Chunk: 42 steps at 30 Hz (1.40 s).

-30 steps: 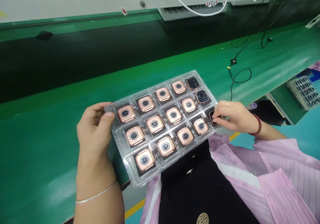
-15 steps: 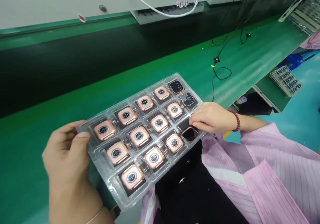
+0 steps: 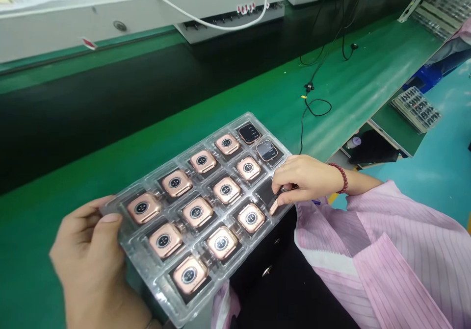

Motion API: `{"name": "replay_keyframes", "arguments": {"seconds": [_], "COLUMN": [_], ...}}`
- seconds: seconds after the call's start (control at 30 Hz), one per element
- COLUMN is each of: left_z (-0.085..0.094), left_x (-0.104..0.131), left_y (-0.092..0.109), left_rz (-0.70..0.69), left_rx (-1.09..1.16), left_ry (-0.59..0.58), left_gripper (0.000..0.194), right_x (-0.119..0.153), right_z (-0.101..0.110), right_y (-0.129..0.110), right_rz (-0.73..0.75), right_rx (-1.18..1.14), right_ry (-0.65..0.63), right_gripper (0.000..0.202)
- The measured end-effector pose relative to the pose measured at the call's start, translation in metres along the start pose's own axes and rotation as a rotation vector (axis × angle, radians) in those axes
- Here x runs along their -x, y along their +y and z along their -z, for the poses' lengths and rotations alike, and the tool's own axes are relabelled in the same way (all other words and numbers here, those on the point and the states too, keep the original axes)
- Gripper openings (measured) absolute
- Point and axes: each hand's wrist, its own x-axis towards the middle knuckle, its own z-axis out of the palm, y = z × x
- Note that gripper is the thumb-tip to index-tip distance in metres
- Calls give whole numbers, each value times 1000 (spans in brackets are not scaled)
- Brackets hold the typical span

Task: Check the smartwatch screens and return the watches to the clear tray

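Nearest, a pink striped sleeve (image 3: pixel 397 255) and a black garment with small metal fastenings (image 3: pixel 294 285) fill the bottom of the view. The left hand (image 3: pixel 90 250) grips the left end of a clear plastic compartment tray (image 3: pixel 162 299), its thumb pressed on the rim and the fingers curled beneath. The tray is raised and slopes across the front of the body; in it sit eleven rose-gold square watch cases (image 3: pixel 222 242) with round dark sensor backs facing up, and, at its right end, two dark-screened square watches (image 3: pixel 267 150) lying face up. The right hand (image 3: pixel 303 179), wearing a dark red bead bracelet (image 3: pixel 339 178), closes thumb and fingers in a narrow pinch on one rose-gold watch (image 3: pixel 273 207), tilted so that its thin edge shows, over the near row just right of the third case; whether it touches the tray cannot be told. Something dark also shows among those fingers, too hidden to identify. Beyond lies a glossy green worktop (image 3: pixel 353 103) with a looped black cable (image 3: pixel 320 114) on it. To the right, a stack of filled clear trays (image 3: pixel 415 108) rests on a lower green surface. Farthest, a white cable (image 3: pixel 206 23) droops before a pale grey shelf edge (image 3: pixel 66 32).
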Motion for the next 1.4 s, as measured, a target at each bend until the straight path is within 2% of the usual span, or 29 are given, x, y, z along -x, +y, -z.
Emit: {"name": "replay_keyframes", "arguments": {"seconds": [0.1,0.2,0.27,0.4,0.5,0.73,0.9,1.1,1.3,1.4], "left_z": [-3,-4,-4,-2,-3,-3,-4,-6,-6,-5], "left_x": [0,-1,-2,-2,-1,-2,-3,-3,-3,-3], "left_y": [10,13,10,4,3,-1,-5,-5,-7,-7], "left_rz": [87,75,68,74,72,52,18,12,11,4], "left_rx": [118,162,181,224,242,237,221,230,235,231], "left_ry": [101,97,63,13,9,-11,-17,-15,-21,-29], "left_gripper": [29,35,36,36,40,42,43,42,43,43], "right_x": [-2,-8,-15,-31,-38,-50,-61,-68,-71,-76], "right_z": [-2,-4,-3,1,8,23,30,39,40,37], "right_y": [-1,-1,1,7,10,19,28,27,28,31], "right_rz": [64,86,63,12,-33,-27,-43,-122,-119,-85], "right_rx": [126,201,255,423,465,214,154,52,60,115], "right_ry": [130,252,277,158,68,63,-62,-150,-167,-55], "right_gripper": [25,22,19,20,23,25,29,32,30,20]}}
